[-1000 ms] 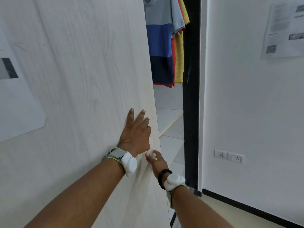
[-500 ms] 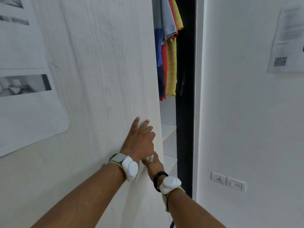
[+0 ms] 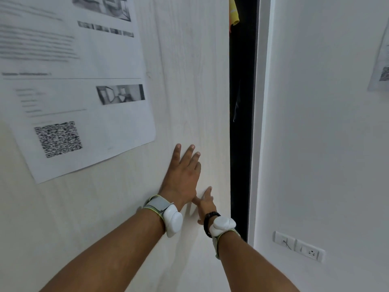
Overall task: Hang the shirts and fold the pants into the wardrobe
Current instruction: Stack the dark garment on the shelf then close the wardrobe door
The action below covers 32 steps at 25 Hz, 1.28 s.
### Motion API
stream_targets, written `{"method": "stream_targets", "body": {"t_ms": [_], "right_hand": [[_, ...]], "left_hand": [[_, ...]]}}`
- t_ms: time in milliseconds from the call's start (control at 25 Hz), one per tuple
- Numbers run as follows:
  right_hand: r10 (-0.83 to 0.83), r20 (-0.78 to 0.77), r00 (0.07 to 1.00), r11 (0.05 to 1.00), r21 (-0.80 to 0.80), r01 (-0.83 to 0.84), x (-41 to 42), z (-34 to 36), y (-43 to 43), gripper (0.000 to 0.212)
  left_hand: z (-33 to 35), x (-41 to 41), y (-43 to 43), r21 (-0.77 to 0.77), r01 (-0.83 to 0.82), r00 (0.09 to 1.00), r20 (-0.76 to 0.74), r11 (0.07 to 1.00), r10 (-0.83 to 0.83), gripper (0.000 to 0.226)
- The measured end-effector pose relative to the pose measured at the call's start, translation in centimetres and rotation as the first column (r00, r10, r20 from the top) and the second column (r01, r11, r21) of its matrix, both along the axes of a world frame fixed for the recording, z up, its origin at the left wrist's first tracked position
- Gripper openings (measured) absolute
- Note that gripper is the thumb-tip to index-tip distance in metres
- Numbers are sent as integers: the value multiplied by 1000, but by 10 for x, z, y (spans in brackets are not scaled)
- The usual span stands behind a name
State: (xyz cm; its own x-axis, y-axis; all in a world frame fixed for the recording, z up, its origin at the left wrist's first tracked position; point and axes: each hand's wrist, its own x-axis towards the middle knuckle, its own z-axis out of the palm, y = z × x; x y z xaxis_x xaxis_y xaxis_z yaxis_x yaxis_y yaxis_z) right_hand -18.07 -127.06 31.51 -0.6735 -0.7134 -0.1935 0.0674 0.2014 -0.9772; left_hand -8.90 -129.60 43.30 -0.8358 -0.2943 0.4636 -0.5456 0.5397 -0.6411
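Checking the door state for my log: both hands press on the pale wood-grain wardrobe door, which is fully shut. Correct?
No. The head view shows the left hand and right hand pressing on the pale wood-grain wardrobe door, but it is not fully shut: a narrow dark gap shows beside its right edge.

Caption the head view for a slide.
Left hand and right hand on the nearly closed wardrobe door; yellow shirt shows in the gap.
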Motion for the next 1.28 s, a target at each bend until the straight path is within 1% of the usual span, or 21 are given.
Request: {"method": "stream_targets", "body": {"t_ms": [120, 360, 440, 560, 640, 720, 800, 880, 1080, 1160, 1200, 1240, 1280], "right_hand": [[21, -15, 1000, 1000, 22, -21, -16, 1, -2, 130], [2, -32, 999, 1000, 23, -2, -50, -5, -17, 123], [-8, -23, 1000, 1000, 15, 9, -61, -4, -23, 122], [-43, -32, 999, 999, 6, 43, -73, -1, -24, 121], [-67, -81, 994, 997, 33, 70, -81, 1, -22, 111], [-85, -143, 986, 994, 61, 94, -91, -1, -21, 93], [-90, -192, 977, 989, 96, 110, -100, -3, -19, 85], [-86, -223, 971, 985, 125, 116, -102, -3, -16, 85], [-73, -278, 958, 977, 175, 125, -104, 7, 14, 80], [-87, -318, 944, 962, 220, 163, -97, 9, 36, 78], [-80, -338, 938, 951, 256, 173, -91, 9, 49, 78], [-72, -348, 935, 939, 293, 182, -87, 7, 62, 78], [-64, -374, 925, 921, 335, 199, -79, 12, 73, 79]], "left_hand": [[0, -28, -10, -8, -2, 1000, 15, 1000, 2, 61], [5, -73, -20, 34, 31, 999, 42, 999, -32, 56], [6, -85, -22, 38, 35, 997, 69, 999, -38, 49], [7, -103, -27, 57, 66, 992, 99, 996, -72, 32], [9, -115, -28, 79, 65, 991, 108, 995, -74, 25], [9, -123, -28, 103, 56, 993, 93, 993, -66, 22], [6, -129, -29, 98, 46, 996, 77, 994, -54, 22], [4, -130, -31, 93, 53, 995, 78, 994, -60, 22], [8, -130, -27, 145, 85, 993, 63, 986, -95, 24], [2, -123, -31, 142, 111, 990, 67, 984, -122, 30], [0, -117, -30, 170, 104, 989, 89, 980, -120, 34], [-3, -112, -30, 163, 138, 984, 91, 977, -154, 35], [-3, -108, -29, 205, 137, 982, 102, 969, -161, 35]]}}
